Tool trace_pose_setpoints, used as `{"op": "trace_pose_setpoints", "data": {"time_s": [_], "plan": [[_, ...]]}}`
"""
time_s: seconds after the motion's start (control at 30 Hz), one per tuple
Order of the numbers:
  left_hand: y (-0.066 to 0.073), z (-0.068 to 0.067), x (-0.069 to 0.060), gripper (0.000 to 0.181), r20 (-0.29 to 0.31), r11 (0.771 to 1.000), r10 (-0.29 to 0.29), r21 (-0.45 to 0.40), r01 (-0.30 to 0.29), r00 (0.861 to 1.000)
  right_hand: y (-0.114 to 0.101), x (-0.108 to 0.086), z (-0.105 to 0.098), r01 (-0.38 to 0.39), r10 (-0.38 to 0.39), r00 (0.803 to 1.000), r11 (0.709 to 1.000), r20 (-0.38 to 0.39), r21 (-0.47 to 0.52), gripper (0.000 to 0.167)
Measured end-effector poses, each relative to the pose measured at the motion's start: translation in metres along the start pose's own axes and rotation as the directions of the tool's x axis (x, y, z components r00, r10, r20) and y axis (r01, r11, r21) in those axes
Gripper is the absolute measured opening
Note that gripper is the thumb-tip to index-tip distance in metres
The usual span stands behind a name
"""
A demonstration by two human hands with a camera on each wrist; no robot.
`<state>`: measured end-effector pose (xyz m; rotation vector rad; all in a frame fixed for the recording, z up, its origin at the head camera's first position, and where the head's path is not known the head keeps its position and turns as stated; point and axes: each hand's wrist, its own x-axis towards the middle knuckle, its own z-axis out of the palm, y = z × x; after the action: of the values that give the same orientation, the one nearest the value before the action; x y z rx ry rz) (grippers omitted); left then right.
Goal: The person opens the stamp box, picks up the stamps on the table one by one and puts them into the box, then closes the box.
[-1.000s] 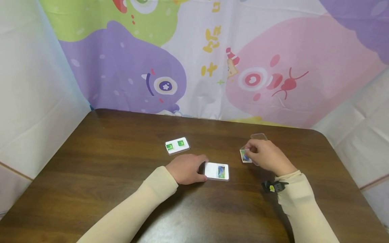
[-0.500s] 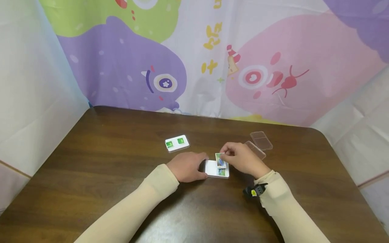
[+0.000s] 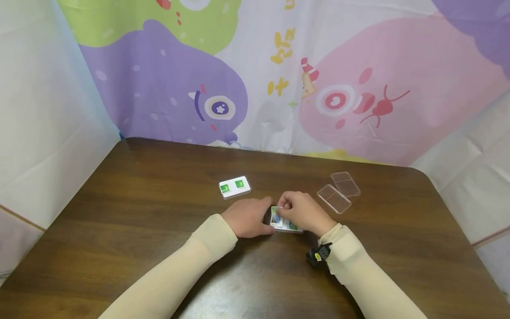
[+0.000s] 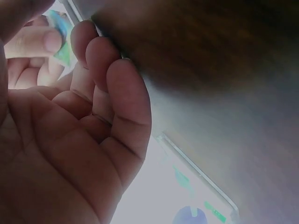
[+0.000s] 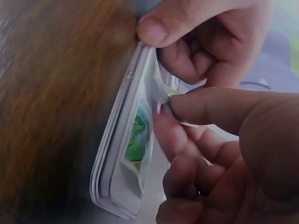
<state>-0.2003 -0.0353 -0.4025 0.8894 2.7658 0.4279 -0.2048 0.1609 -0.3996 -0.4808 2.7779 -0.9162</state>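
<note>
From my head, looking down, my left hand [image 3: 248, 218] is clamped on the left end of the white case [image 3: 290, 231], thumb at its near corner and fingers at its far one. My right hand [image 3: 306, 213] is over the case, thumb and finger pinching a small picture card [image 3: 276, 219] at that same left end, so my two hands are close together with the card between them. A green picture [image 3: 293, 226] shows on the case's right half, partly behind my right hand. Beyond the case and to its left lies a flat box [image 3: 232, 186] bearing two green squares; beyond it and to its right lie a nearer clear box [image 3: 334, 199] and a farther clear box [image 3: 345, 184]. The wooden table [image 3: 255, 274] is under the case, and a cartoon cloth [image 3: 271, 128] hangs behind.

From my left wrist, my palm and curled fingers fill much of the view, fingertips at the case's edge. A washed-out, clear-edged thing [image 4: 201, 182] lies across my hand from the case; I cannot tell which it is.

From my right wrist, my left thumb presses the case's end. The pinched card is blurred there, so whether it touches the case I cannot tell.
</note>
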Motion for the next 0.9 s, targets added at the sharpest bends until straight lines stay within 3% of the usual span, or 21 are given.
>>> {"op": "trace_pose_setpoints", "data": {"time_s": [0.27,0.47,0.7,0.9], "plan": [[0.000,0.000,0.000,0.045,0.002,1.000,0.002,0.004,-0.002,1.000,-0.001,0.001,0.001,0.029,-0.034,0.999,0.988,-0.032,-0.155,0.012],[0.000,0.000,0.000,0.050,-0.004,1.000,0.007,0.001,-0.007,1.000,0.000,0.001,0.000,0.039,-0.042,0.999,0.982,-0.011,-0.186,0.011],[0.000,0.000,0.000,0.049,0.000,1.000,0.017,0.021,-0.017,1.000,-0.002,-0.002,-0.005,0.130,-0.141,0.989,0.966,-0.034,-0.225,0.006],[0.001,-0.001,0.000,0.050,-0.005,1.000,0.016,0.013,-0.016,1.000,0.000,-0.011,-0.007,0.238,-0.239,0.971,0.933,0.030,-0.271,0.006]]}}
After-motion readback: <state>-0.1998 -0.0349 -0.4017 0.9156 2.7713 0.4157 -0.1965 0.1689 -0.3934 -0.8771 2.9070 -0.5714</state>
